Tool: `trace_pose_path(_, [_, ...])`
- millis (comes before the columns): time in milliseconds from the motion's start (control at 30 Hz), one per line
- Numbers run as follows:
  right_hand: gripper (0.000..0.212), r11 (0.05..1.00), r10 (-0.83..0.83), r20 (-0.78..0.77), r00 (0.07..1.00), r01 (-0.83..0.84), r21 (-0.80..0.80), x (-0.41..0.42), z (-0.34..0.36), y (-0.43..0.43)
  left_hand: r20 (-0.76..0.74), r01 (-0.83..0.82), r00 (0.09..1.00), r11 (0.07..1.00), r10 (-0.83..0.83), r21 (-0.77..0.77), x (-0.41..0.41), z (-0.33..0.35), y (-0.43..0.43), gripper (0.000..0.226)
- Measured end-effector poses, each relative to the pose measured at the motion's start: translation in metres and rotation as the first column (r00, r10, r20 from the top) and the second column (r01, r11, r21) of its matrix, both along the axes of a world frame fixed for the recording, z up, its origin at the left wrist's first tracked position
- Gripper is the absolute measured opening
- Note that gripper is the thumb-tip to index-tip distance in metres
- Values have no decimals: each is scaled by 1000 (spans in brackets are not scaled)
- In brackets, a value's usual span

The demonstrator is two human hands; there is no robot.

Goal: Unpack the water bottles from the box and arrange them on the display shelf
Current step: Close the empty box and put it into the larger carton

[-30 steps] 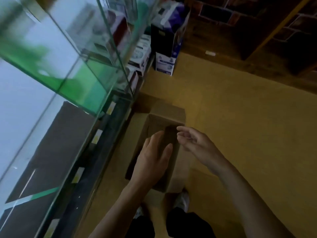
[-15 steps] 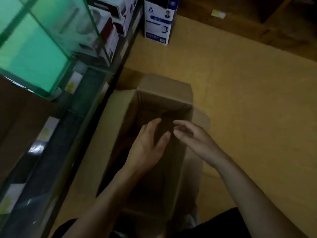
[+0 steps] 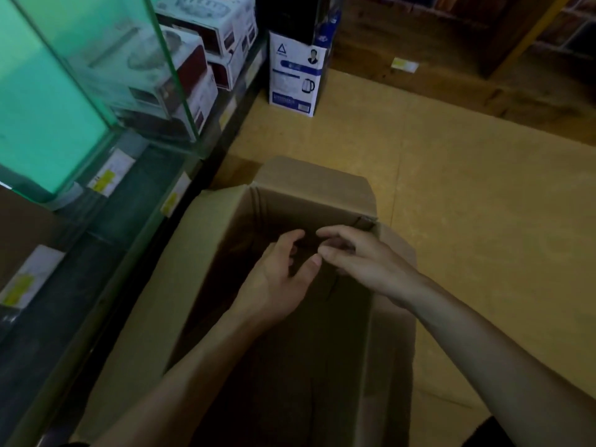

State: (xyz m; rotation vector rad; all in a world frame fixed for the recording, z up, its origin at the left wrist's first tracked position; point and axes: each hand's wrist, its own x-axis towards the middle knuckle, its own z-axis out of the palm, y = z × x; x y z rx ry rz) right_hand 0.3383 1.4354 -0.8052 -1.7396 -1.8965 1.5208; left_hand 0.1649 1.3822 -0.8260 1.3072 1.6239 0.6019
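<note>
**Both hands down in the box, no bottle out yet**

So I'm standing right next to this. The cardboard box sits on the floor, pushed up against the glass display shelf, which makes sense: it's a short lift from box to shelf. Its flaps are folded out so the top is wide open.

The person is bent over it with both arms reaching in. The left hand and right hand nearly meet over the far end of the box, fingertips almost touching. The fingers on both are loosely curved and a bit spread, like they're about to close round something. Neither one has hold of anything as far as I can see.

Where are the water bottles? Honestly it's so dark inside that I can't make out a single one, so maybe they're deep down at that end, where the hands are headed.

Behind the glass there are just boxed appliances, and a kettle carton stands on the floor further along. My guess: still the grabbing step, with nothing shelved from what I can see.
</note>
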Motion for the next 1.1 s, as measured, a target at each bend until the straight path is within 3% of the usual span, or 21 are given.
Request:
trace_pose_path(267, [27,946,-248,109,963,217,240,27,-8,48,47,6,999,999,-9,47,7,-7,18,63])
trace_pose_path(633, [39,918,-395,-18,918,396,30,38,-14,59,-15,14,1000,999,-13,41,-9,-11,28,65])
trace_pose_path(767, [65,855,-517,-117,848,516,-43,38,-14,63,-26,-7,1000,999,8,49,-13,-10,30,65])
trace_pose_path(867, [84,846,-530,-134,837,533,-10,39,-17,59,-26,-38,999,997,40,71,-16,-5,31,63])
trace_pose_path(967, [73,879,-464,-114,878,473,64,43,-22,54,-49,-76,996,994,80,78,-19,1,29,62])
trace_pose_path(1100, [37,859,-474,-176,863,497,124,51,-17,48,-79,-183,978,976,193,118,-22,12,27,55])
